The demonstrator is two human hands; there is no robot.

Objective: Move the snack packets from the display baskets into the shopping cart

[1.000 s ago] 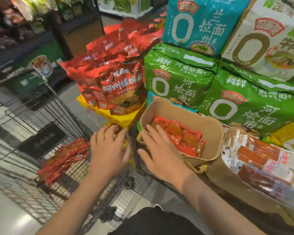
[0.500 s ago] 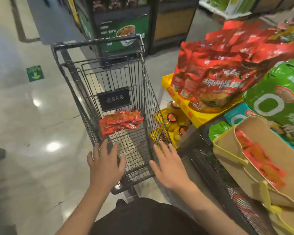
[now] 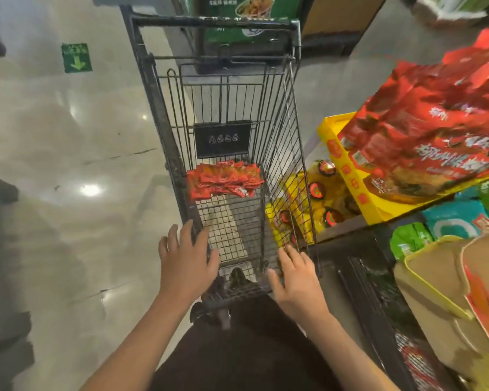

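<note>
Packets [image 3: 223, 180] red, print unreadable, in cart [image 3: 156, 108]

Single head-worn view, wide-angle, looking steeply down and forward from close above both hands; shopping cart [image 3: 223, 131] runs away ahead of them, display basket [image 3: 435, 292] off right, floor [image 3: 54, 165] left.

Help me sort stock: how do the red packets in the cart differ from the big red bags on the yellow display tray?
The red packets are small, many, and lie flat in a loose heap on the shopping cart floor. The big red bags are far larger, fewer, and lean stacked in the yellow tray outside the cart. Both are glossy red with printed wrappers.
</note>
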